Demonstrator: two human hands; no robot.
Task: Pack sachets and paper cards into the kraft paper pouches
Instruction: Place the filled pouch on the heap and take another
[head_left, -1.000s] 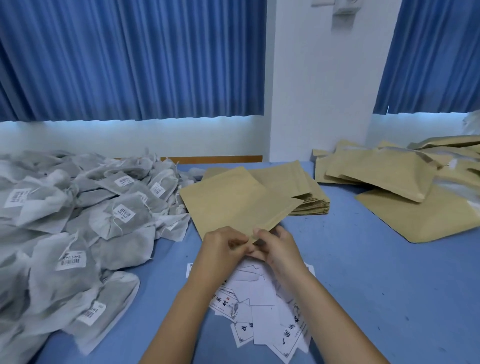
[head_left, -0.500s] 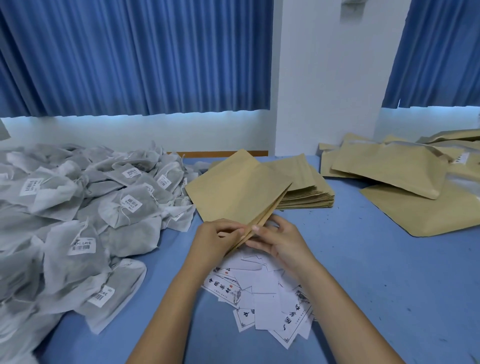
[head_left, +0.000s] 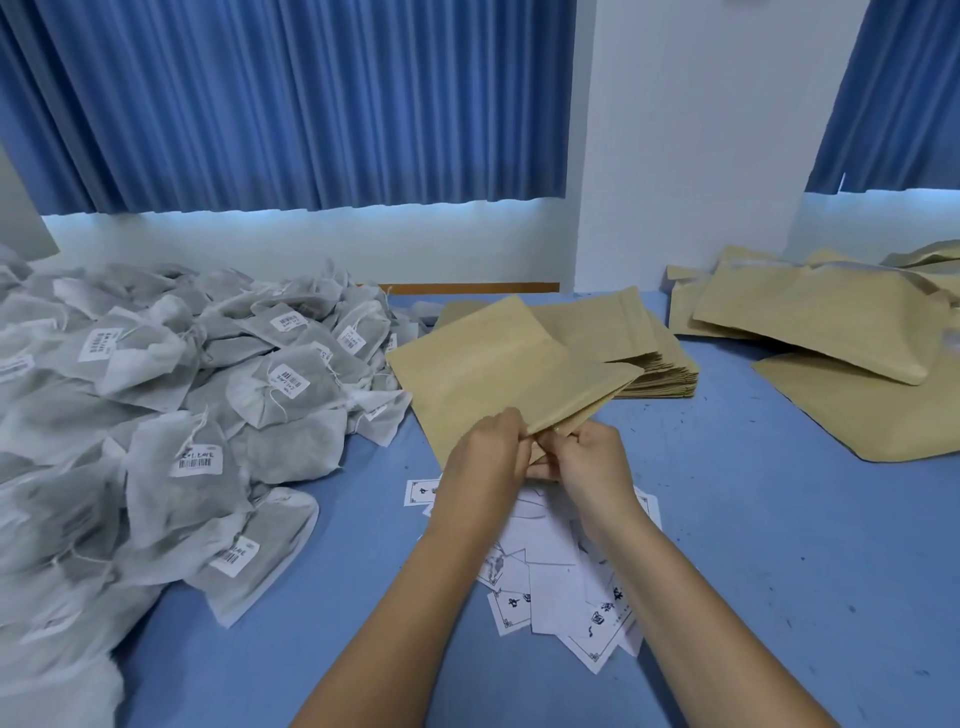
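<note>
Step in hand, as judged: opening one flat tan kraft paper pouch (head_left: 498, 364), held over the blue worktop (head_left: 779, 519).
Left hand (head_left: 483, 452), right hand (head_left: 587, 457): fingers pinching the pouch's near edge, seemingly parting its walls.
Next move calls for a wider mouth and one hand freed.

Count:
- Grey-white mesh sachets (head_left: 182, 415), nine o'clock: heap, uncountable.
- White printed paper cards (head_left: 561, 587), six o'clock: about a dozen, overlapped.
- Empty-pouch stack (head_left: 644, 358), one o'clock: one.
- Filled pouches (head_left: 831, 322), two o'clock: at least three.

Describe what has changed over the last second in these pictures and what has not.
The left hand and right hand keep pinching the kraft pouch at its near edge; they have tilted it and begun parting its mouth. The sachets, paper cards and pouch stack stayed put.
</note>
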